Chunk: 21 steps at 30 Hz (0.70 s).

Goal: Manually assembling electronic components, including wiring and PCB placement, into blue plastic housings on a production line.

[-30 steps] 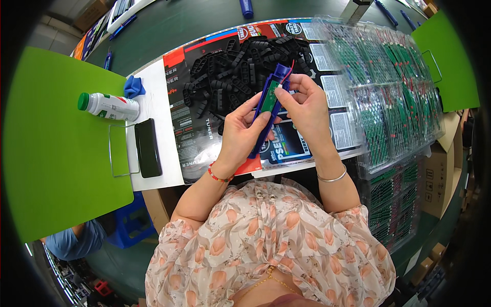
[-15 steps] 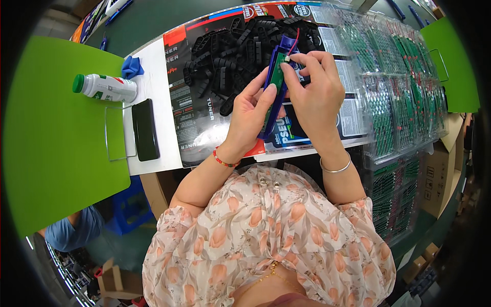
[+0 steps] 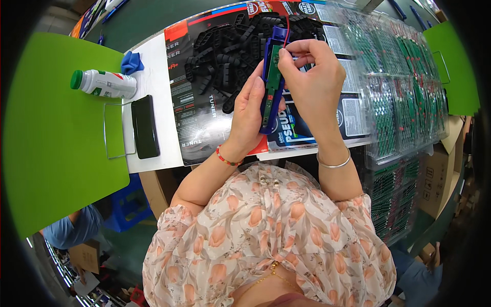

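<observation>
Both my hands close on one long blue housing [image 3: 269, 82] with a green circuit board in it, held upright above the table's middle, my left hand [image 3: 249, 110] hiding its left side, my right hand [image 3: 312, 77] pinching its top, whose red wire is barely visible.

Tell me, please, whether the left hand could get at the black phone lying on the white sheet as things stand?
Probably not at once: the left hand is occupied holding the blue housing with the right hand. The black phone lies uncovered on that hand's side, so the path looks open once it lets go.
</observation>
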Tool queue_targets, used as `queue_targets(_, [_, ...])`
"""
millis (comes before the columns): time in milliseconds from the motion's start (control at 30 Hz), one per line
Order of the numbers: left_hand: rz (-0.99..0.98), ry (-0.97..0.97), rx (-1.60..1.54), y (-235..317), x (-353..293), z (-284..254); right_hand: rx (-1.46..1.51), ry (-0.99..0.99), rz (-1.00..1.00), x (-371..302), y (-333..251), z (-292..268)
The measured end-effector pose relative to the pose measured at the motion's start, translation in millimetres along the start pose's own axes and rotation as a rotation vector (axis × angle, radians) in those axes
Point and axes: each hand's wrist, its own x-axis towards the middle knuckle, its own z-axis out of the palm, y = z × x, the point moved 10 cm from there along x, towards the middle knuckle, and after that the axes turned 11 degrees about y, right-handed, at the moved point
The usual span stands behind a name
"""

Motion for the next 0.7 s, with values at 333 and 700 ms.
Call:
queue_targets(333, [-0.018,-0.065,-0.087,5,2,1,0.268,-0.125,0.217,-3,-3,8])
queue_targets(700, [-0.049,-0.138,-0.099,6,-2,8,0.382,-0.361,0.371,-9,6,10])
